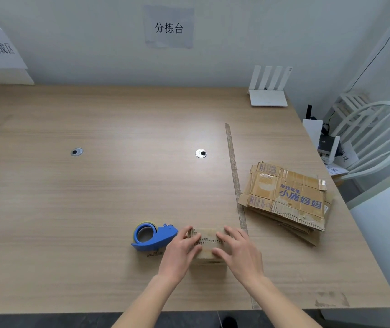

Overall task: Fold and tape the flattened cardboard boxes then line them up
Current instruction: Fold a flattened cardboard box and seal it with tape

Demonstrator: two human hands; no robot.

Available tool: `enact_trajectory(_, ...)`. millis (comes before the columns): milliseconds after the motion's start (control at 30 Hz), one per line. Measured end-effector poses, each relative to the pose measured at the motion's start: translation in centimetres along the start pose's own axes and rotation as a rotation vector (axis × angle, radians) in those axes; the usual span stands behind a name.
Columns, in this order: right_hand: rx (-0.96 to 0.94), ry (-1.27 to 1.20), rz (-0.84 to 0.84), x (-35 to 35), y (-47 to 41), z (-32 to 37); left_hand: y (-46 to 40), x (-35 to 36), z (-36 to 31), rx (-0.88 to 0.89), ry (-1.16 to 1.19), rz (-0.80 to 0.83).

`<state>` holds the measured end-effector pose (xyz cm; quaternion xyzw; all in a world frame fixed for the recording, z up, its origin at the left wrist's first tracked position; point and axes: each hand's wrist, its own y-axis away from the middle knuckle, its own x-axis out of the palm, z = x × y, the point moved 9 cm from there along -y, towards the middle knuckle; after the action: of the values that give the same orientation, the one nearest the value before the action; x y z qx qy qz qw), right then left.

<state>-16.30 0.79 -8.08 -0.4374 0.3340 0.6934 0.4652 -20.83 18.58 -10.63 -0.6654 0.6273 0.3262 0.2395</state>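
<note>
A small brown cardboard box [207, 242] stands on the wooden table [94, 197] near its front edge. My left hand [182, 250] presses on the box's left top flap with fairly straight fingers. My right hand [237, 250] presses the right flap the same way, so most of the box is hidden. A blue tape dispenser [152, 236] lies just left of my left hand. A stack of flattened cardboard boxes [286, 197] with blue print lies to the right.
A long strip of brown tape [235, 178] runs along the table between the box and the stack. A white router [268, 91] stands at the back right. A white chair [378, 138] is beyond the right edge. Two cable grommets [201, 153] sit mid-table.
</note>
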Motion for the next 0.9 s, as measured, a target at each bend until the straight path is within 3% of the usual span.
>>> enact_trajectory(133,-0.007,0.000,-0.051,0.0,0.1,-0.1,-0.1,-2.7,1.8,-0.047,-0.019,-0.113)
enact_trajectory(233,-0.004,-0.015,-0.042,0.1,-0.2,-0.1,0.2,-4.5,6.0,-0.165,-0.211,-0.206)
enact_trajectory(333,-0.006,-0.036,-0.041,0.3,-0.5,-0.2,0.2,-4.2,10.0,-0.284,-0.400,-0.136)
enact_trajectory(433,-0.035,-0.016,-0.027,0.6,-0.7,0.2,-0.7,-2.9,11.3,-0.336,-0.491,0.033)
enact_trajectory(667,-0.008,-0.124,0.157,2.0,-1.3,0.4,-0.4,-4.7,10.8,-0.307,-0.249,0.139)
enact_trajectory(800,0.028,-0.184,0.148,1.8,-1.0,0.2,-0.3,-9.3,5.6,-0.179,-0.007,0.130)
enact_trajectory(900,0.039,-0.189,0.149,1.1,-1.1,0.6,-1.6,-10.3,0.0,-0.099,-0.014,0.213)
